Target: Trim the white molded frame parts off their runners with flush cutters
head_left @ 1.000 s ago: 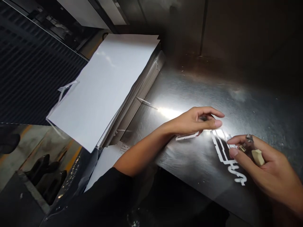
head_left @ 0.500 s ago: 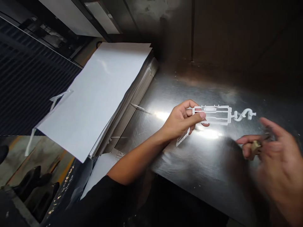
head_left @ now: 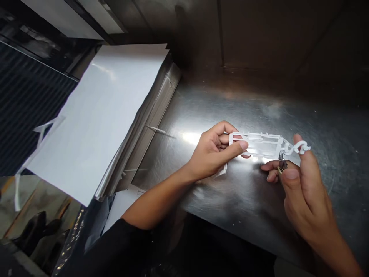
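Observation:
A white plastic frame [head_left: 262, 146] with rectangular openings is pinched at its left end between the thumb and fingers of my left hand [head_left: 217, 154]. From the frame's right end extends a white S-shaped hook piece [head_left: 300, 147]. My right hand [head_left: 302, 184] is closed round a small metal cutter [head_left: 282, 162], whose tip touches or nearly touches the joint between frame and hook. The right index finger lies behind the hook. Another white plastic part [head_left: 222, 170] hangs below my left hand, mostly hidden by it.
A thick stack of sheets with a white top sheet [head_left: 98, 115] stands on the left of the metal table [head_left: 248, 207]. Thin white strips stick out of its sides. A dark metal wall [head_left: 276, 38] rises behind, and small white scraps dot the table.
My right hand has moved left with the cutter, up to the frame's right end. The index finger has come behind the hook. The whole view has shifted slightly.

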`<state>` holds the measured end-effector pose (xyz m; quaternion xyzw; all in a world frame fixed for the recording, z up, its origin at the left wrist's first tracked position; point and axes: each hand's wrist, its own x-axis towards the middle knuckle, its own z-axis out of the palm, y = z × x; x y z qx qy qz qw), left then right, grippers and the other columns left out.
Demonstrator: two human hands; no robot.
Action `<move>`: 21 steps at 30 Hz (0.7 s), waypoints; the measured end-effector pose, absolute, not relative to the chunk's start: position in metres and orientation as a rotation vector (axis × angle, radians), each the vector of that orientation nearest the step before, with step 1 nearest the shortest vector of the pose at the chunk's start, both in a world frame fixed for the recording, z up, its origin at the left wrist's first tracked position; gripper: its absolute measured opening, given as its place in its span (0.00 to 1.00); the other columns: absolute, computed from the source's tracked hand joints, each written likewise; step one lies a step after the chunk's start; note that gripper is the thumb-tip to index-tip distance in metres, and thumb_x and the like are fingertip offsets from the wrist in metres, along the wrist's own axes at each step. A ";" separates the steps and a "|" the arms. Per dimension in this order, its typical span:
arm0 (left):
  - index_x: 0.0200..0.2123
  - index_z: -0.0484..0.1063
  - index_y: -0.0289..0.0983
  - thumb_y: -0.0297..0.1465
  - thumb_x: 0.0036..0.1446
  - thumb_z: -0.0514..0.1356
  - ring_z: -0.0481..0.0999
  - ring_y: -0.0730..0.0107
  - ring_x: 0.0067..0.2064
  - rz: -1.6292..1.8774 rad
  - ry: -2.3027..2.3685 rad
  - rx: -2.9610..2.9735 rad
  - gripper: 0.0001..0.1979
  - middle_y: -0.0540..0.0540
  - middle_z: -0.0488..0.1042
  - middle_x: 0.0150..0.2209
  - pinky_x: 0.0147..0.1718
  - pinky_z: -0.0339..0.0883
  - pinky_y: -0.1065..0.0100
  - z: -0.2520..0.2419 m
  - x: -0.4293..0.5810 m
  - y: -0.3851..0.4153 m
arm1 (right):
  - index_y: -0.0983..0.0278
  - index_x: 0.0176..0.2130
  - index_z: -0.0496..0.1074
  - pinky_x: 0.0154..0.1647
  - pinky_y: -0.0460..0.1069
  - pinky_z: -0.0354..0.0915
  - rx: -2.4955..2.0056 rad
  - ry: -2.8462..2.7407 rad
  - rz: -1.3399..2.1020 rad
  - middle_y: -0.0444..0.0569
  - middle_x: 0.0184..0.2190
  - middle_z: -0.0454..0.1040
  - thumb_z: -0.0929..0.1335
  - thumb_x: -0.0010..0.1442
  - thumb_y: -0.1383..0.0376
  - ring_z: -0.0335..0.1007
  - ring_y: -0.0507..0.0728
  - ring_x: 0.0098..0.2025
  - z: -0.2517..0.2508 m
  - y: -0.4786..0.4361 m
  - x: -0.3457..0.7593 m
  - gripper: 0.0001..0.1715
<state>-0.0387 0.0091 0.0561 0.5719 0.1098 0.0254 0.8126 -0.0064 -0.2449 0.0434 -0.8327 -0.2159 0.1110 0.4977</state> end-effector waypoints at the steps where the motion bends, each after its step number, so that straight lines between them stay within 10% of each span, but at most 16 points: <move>1: 0.40 0.72 0.40 0.41 0.63 0.83 0.87 0.70 0.34 0.053 0.236 1.227 0.24 0.52 0.83 0.31 0.42 0.84 0.70 0.056 -0.039 0.009 | 0.49 0.89 0.51 0.47 0.57 0.81 -2.021 -0.515 0.263 0.47 0.50 0.85 0.64 0.92 0.43 0.85 0.62 0.44 0.044 -0.245 -0.007 0.40; 21: 0.40 0.74 0.40 0.38 0.65 0.82 0.88 0.69 0.34 0.037 0.193 1.253 0.20 0.51 0.85 0.32 0.38 0.82 0.72 0.054 -0.042 0.008 | 0.46 0.90 0.48 0.47 0.62 0.81 -2.012 -0.442 0.256 0.49 0.50 0.84 0.64 0.91 0.40 0.85 0.67 0.46 0.042 -0.244 -0.012 0.43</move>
